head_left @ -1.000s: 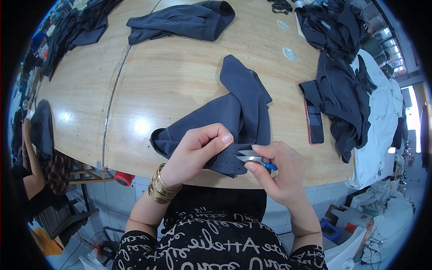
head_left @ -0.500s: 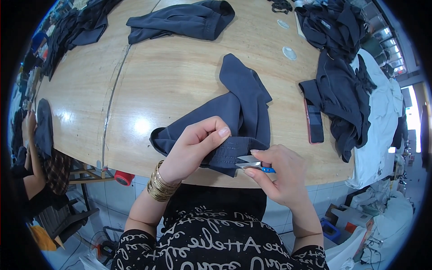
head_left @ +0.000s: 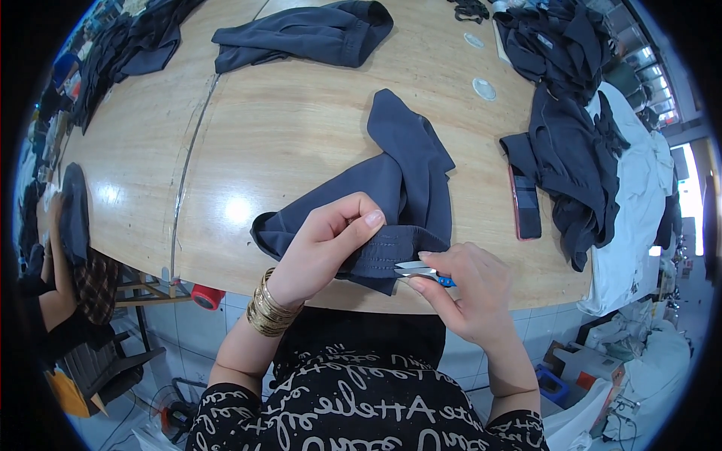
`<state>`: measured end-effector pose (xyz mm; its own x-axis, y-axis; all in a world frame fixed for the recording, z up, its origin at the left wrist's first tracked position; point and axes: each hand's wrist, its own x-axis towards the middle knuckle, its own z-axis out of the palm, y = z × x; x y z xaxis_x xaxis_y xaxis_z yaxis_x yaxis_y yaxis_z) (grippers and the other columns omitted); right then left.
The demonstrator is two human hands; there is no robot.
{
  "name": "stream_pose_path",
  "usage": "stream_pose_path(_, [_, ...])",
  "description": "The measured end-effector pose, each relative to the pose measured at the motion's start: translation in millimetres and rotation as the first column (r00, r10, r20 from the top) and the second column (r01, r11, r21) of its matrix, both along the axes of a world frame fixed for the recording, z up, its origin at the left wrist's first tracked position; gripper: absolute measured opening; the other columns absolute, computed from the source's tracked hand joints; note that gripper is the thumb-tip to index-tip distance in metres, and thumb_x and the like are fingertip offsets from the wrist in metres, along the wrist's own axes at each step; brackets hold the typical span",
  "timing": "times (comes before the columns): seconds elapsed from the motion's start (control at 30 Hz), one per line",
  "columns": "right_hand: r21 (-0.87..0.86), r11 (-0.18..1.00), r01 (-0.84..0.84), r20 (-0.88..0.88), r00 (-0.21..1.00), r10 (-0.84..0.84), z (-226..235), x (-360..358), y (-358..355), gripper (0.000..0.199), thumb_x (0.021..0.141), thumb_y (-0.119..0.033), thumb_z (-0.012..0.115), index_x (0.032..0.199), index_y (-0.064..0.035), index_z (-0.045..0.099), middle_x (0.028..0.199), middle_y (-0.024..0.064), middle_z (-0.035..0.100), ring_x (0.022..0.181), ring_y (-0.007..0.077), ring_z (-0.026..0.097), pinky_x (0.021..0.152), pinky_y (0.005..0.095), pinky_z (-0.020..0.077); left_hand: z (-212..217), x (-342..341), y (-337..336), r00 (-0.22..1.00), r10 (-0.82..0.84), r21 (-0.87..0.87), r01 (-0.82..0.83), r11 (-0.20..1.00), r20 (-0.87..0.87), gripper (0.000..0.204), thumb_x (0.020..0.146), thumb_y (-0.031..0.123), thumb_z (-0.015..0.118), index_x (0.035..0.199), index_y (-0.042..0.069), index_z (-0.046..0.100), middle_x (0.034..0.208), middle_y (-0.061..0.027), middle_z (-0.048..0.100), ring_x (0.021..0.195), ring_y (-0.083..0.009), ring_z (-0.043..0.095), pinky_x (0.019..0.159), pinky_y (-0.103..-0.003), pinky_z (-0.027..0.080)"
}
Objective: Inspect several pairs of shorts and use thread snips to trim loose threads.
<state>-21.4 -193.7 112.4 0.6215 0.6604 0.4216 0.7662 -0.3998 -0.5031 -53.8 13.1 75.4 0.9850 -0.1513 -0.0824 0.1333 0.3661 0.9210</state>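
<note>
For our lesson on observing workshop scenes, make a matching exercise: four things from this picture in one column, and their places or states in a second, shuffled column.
Things:
1. dark blue garment
2. thread snips
3. gold bangles
4. phone

Places:
A. on the left wrist
B. flat on the table, beside a heap of dark cloth
C. hem pinched by the left hand
D. in the right hand, at the hem

Pairs: 1-C, 2-D, 3-A, 4-B

Navy garment [head_left: 406,188], blue-handled snips [head_left: 425,272].
</note>
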Motion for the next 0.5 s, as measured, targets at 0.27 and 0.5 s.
stream_pose_path(0.27, [0.039, 0.996, 0.082, -0.099, 0.992, -0.077, -1.0, -0.3, -1.3, 0.029, 0.072, -0.017, 0.076, 0.093, -0.0033, 0.062, 0.066, 0.0049, 0.054, 0.054, 0.0177, 0.052, 0.048, 0.029, 0.0396, 0.3, -4.5, 1.8, 0.977, -0.062, -0.071, 0.078, 0.994, 0.204, 0.056, 0.074, -0.005, 0.072, 0.121, 0.003, 0.042, 0.096, -0.0033, 0.058, 0.09, -0.0081, 0.055, 0.079, -0.023, 0.045])
stream_pose_path(0.5, [0.066, 0.992, 0.11, -0.208, 0.974, -0.094, 2.5, -0.2, -1.2, 0.029, 0.073, -0.017, 0.076, 0.094, -0.0025, 0.061, 0.065, 0.0051, 0.053, 0.053, 0.0164, 0.053, 0.048, 0.0271, 0.0401, 0.3, -6.1, 5.2, 0.968, -0.085, -0.065, 0.103, 0.992, 0.238, 0.063, 0.077, -0.005, 0.068, 0.13, 0.003, 0.035, 0.097, -0.0062, 0.058, 0.092, -0.0097, 0.055, 0.08, -0.024, 0.045])
